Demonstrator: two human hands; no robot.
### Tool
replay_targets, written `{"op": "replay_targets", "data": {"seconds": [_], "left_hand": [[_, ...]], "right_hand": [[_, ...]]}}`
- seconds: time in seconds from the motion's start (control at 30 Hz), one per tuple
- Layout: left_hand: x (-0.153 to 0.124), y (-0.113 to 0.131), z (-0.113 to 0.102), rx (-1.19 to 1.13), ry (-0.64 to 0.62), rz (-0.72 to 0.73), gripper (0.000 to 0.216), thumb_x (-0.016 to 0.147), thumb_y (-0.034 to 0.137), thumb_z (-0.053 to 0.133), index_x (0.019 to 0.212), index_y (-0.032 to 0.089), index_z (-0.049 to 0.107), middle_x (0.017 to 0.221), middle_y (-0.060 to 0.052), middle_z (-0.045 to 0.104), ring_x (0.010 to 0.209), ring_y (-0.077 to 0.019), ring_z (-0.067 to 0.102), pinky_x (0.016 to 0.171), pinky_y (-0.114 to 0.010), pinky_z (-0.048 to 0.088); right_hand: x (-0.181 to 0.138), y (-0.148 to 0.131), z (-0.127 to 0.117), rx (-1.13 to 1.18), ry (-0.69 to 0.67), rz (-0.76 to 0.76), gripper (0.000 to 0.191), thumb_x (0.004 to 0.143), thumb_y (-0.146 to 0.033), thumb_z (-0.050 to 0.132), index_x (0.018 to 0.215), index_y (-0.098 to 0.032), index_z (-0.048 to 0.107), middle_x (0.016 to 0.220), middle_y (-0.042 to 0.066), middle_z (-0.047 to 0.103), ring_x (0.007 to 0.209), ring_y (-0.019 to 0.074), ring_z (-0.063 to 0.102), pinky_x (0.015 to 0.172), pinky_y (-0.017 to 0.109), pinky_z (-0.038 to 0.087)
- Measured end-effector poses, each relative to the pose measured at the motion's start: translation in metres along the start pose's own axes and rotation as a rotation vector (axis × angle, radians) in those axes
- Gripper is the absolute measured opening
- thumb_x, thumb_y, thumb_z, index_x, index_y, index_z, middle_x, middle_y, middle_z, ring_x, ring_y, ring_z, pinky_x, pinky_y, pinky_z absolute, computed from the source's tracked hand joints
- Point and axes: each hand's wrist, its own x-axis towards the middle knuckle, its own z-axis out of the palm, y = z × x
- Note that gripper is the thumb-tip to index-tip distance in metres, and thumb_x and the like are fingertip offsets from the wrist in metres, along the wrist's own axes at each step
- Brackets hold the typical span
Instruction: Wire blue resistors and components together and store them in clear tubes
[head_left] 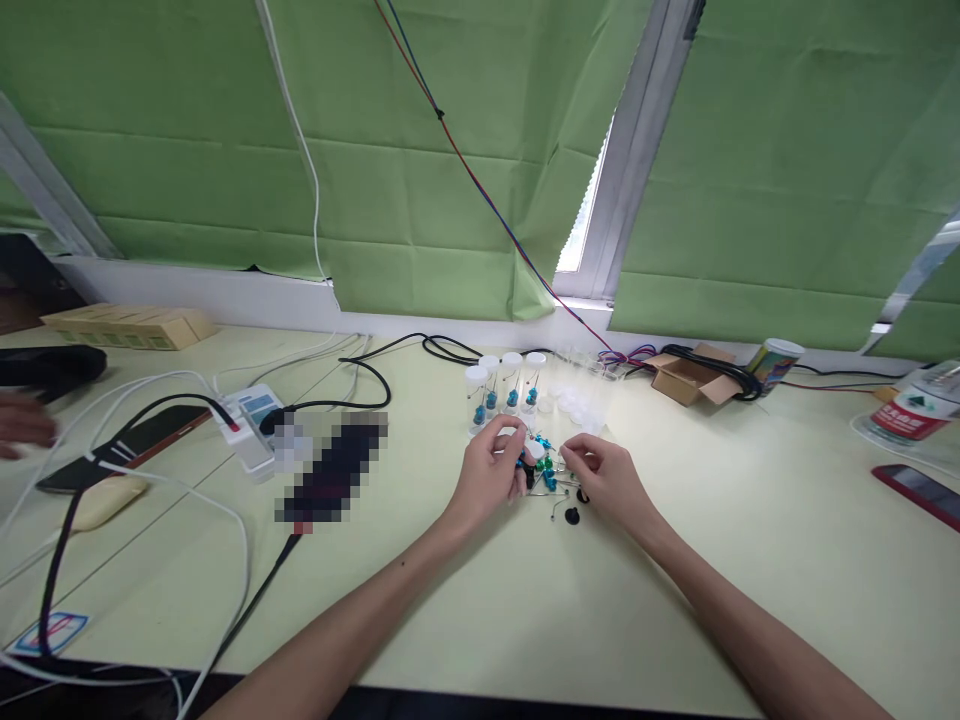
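Note:
My left hand (pixel 489 468) is closed, fingers curled round a small blue part (pixel 520 459) that shows only partly at the fingertips. Across from it, my right hand (pixel 604 470) is pinched at thumb and forefinger; whatever lies between them is too small to make out. Between both hands lies a loose pile of small blue and green parts (pixel 550 480) with thin metal pins. A black round cap (pixel 572 516) rests just in front of the pile. Behind my left hand stand several clear tubes (pixel 512 384) with white lids, each with a blue part inside.
White lids and clear cups (pixel 574 405) sit behind my right hand. Farther back are an open cardboard box (pixel 694 375) and a can (pixel 776 365). A bottle (pixel 915 410) and red phone (pixel 921 492) lie right. Leftward are a power strip (pixel 247 440), cables and another person's hand (pixel 24 422).

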Motion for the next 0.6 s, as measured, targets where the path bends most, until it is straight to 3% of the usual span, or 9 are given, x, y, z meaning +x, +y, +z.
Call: {"op": "replay_targets", "data": {"seconds": [0.3, 0.6], "left_hand": [[0.0067, -0.0047, -0.0020, -0.098, 0.061, -0.029, 0.034, 0.081, 0.050, 0.063, 0.082, 0.016, 0.060, 0.074, -0.002, 0.060, 0.047, -0.0112, 0.059, 0.042, -0.024, 0.046], [0.0040, -0.0012, -0.0002, -0.145, 0.079, -0.088, 0.033, 0.075, 0.044, 0.072, 0.085, 0.014, 0.063, 0.080, -0.007, 0.066, 0.057, -0.0156, 0.066, 0.056, -0.029, 0.055]], "right_hand": [[0.0002, -0.0022, 0.0015, -0.011, -0.001, -0.006, 0.030, 0.088, -0.043, 0.051, 0.077, -0.017, 0.064, 0.064, 0.002, 0.061, 0.052, 0.0135, 0.047, 0.051, 0.026, 0.037], [-0.0011, -0.0035, 0.0029, -0.113, 0.007, -0.068, 0.028, 0.091, -0.039, 0.047, 0.078, -0.019, 0.063, 0.063, 0.002, 0.060, 0.055, 0.0152, 0.049, 0.054, 0.028, 0.041]]}}
